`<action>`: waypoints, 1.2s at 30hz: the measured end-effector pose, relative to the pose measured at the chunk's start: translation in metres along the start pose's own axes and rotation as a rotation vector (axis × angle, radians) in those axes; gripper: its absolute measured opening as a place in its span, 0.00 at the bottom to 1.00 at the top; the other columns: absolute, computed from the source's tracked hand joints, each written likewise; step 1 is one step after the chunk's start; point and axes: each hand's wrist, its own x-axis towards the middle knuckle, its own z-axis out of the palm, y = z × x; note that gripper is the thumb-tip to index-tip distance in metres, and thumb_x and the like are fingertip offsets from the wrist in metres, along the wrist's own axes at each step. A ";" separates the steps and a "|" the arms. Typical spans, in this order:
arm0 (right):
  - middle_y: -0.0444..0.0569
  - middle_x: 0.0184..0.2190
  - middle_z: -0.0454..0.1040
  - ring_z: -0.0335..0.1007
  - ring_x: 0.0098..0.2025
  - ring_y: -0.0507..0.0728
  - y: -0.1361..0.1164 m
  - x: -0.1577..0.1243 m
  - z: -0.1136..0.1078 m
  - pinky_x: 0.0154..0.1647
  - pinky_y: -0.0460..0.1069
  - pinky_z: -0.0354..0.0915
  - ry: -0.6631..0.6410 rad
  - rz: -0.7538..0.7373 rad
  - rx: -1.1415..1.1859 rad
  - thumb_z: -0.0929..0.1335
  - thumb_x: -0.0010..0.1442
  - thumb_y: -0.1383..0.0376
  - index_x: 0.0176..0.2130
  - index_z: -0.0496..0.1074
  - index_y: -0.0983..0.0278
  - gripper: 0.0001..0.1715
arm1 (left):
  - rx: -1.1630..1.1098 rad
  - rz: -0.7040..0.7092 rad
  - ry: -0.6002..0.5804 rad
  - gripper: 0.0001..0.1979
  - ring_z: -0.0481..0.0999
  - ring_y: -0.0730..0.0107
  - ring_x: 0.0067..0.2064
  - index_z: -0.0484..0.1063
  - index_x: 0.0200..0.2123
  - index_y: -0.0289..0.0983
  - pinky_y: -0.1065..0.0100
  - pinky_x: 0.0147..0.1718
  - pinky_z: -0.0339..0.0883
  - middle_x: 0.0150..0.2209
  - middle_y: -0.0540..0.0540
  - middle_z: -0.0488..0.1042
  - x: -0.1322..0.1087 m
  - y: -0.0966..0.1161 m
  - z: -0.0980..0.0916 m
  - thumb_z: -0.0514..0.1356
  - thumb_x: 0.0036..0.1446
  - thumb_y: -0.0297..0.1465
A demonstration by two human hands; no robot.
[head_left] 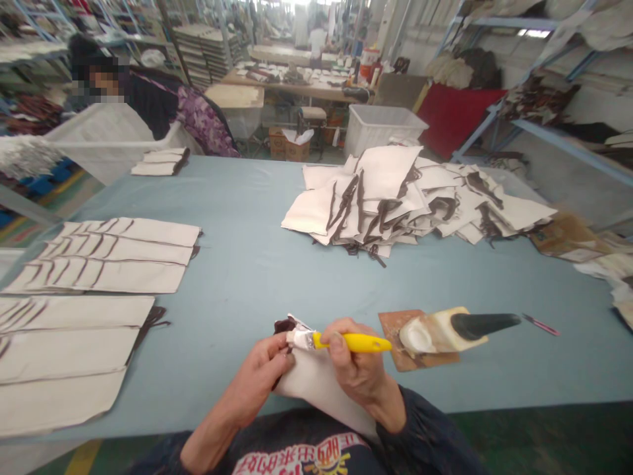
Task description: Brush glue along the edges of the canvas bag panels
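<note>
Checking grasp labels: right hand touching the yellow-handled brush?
Touching. Head view shows the right hand with fingers wrapped around the yellow-handled brush.

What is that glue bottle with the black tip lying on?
The glue bottle lies on its side on a brown board stained with glue, on the blue table. The board's middle is hidden under the bottle.

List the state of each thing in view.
Right hand: gripping yellow-handled brush.
Left hand: pinching fabric piece.
Glue bottle: lying on its side.
Heap of bags: loose, jumbled.
Laid-out bags: flat, overlapping in rows.
White bin: open.
</note>
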 end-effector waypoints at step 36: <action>0.40 0.19 0.70 0.61 0.19 0.52 -0.002 -0.020 -0.025 0.22 0.49 0.56 -0.217 -0.293 -0.117 0.62 0.65 0.72 0.36 0.66 0.58 0.09 | 0.098 0.040 0.130 0.21 0.75 0.65 0.34 0.80 0.49 0.34 0.68 0.37 0.69 0.39 0.44 0.83 0.002 -0.008 0.002 0.63 0.53 0.35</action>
